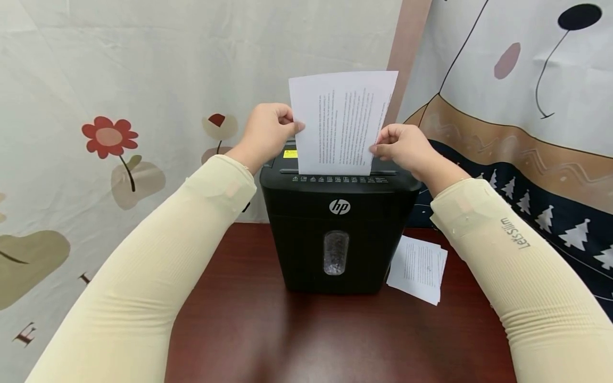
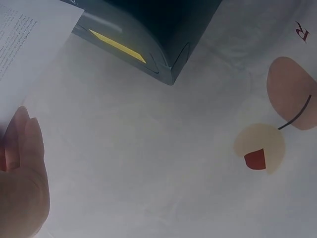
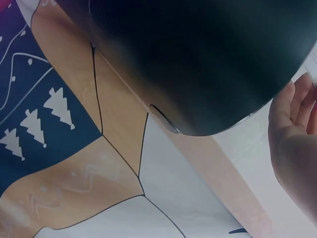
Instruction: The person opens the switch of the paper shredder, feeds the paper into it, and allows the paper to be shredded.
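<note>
A printed sheet of paper (image 1: 342, 122) stands upright over a black HP paper shredder (image 1: 306, 213), its lower edge at the feed slot. My left hand (image 1: 270, 130) pinches the sheet's left edge between thumb and fingers. On the opposite edge, lower down, my right hand (image 1: 402, 146) pinches the paper too. The left wrist view catches part of the left hand (image 2: 22, 168) beside a corner of the sheet (image 2: 34, 44). In the right wrist view the right hand (image 3: 297, 134) shows at the right border, next to the dark shredder body (image 3: 198, 64).
A small stack of printed sheets (image 1: 419, 268) lies on the reddish-brown table (image 1: 230, 330), right of the shredder. Shreds show through the shredder's window (image 1: 336, 252). Close behind hangs a patterned cloth (image 1: 191, 64), with a darker tree-printed part (image 1: 536, 207) at the right.
</note>
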A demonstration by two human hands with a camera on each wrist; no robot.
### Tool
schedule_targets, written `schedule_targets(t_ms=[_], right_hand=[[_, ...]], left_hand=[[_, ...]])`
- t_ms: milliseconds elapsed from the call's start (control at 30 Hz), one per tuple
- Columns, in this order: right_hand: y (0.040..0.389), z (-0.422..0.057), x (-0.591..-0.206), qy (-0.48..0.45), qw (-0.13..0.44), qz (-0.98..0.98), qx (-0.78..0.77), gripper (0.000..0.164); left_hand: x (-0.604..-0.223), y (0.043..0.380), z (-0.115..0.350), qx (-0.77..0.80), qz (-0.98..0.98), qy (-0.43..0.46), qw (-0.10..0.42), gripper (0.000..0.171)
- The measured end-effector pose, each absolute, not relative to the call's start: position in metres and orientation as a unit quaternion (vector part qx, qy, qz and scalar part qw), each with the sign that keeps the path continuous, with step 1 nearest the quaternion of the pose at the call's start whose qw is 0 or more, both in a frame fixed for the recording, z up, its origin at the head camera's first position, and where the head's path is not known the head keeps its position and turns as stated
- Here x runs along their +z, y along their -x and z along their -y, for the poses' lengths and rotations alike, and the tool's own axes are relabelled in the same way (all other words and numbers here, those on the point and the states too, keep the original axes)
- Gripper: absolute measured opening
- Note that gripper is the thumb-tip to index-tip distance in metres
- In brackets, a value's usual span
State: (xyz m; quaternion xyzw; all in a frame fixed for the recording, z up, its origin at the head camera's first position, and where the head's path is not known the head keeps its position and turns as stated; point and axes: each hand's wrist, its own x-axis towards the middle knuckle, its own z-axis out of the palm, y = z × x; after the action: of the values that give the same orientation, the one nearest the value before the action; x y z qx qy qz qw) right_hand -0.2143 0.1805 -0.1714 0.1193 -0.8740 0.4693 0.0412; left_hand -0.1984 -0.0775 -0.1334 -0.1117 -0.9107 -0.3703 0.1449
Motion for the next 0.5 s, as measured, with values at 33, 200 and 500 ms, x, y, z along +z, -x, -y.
schedule_targets(t_ms=[33, 200, 500], right_hand=[[0.2142, -0.1804, -0.1713, -0.12, 0.04, 0.874, 0.468, 0.011], [0.2141, -0.1802, -0.1719, -0.125, 0.034, 0.879, 0.459, 0.012], [0.2162, -0.1802, -0.1722, -0.112, 0.044, 0.881, 0.457, 0.012]], left_hand=[[-0.1334, 0.1988, 0.0774, -0.369, 0.911, 0.111, 0.144, 0.015], [-0.1343, 0.2001, 0.0777, -0.36, 0.915, 0.113, 0.141, 0.016], [-0.1343, 0.2012, 0.0751, -0.355, 0.916, 0.12, 0.146, 0.015]])
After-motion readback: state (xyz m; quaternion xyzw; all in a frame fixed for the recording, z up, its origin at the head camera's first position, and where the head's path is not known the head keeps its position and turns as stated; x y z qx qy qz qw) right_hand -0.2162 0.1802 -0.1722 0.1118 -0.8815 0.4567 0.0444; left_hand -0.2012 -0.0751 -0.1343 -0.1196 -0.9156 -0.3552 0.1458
